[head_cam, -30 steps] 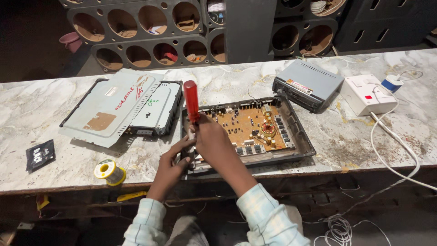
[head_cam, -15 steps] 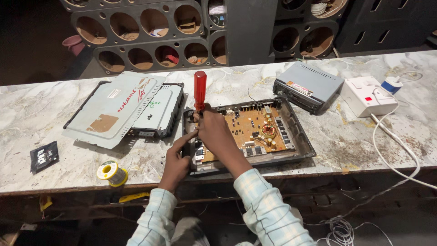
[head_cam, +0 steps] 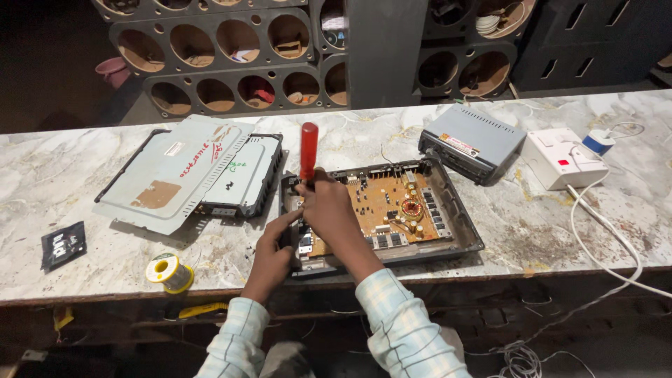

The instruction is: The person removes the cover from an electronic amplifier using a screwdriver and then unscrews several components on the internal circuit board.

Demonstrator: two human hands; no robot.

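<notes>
Head cam: right hand [head_cam: 329, 210] fisted round the red screwdriver [head_cam: 309, 148], held upright over the circuit board [head_cam: 399, 210]; left hand [head_cam: 273, 246] pinches the case [head_cam: 462, 231] edge, steadying it.

Your screwdriver [head_cam: 308, 150] has shifted along the left edge of the open chassis [head_cam: 462, 231]: a second ago its red handle stood near the front-left part, now it stands further back, and it reads more upright. Your right hand [head_cam: 325, 210] moved with it, still wrapped round the lower handle. Your left hand [head_cam: 273, 248] slid from the front-left corner up the left wall; its fingers [head_cam: 288, 220] now point in toward the shaft just under the right hand. Both forearms reach further onto the tabletop [head_cam: 91, 280], with more of the checked sleeves showing. Your view drifted slightly, so the whole scene sits a little differently in frame.
</notes>
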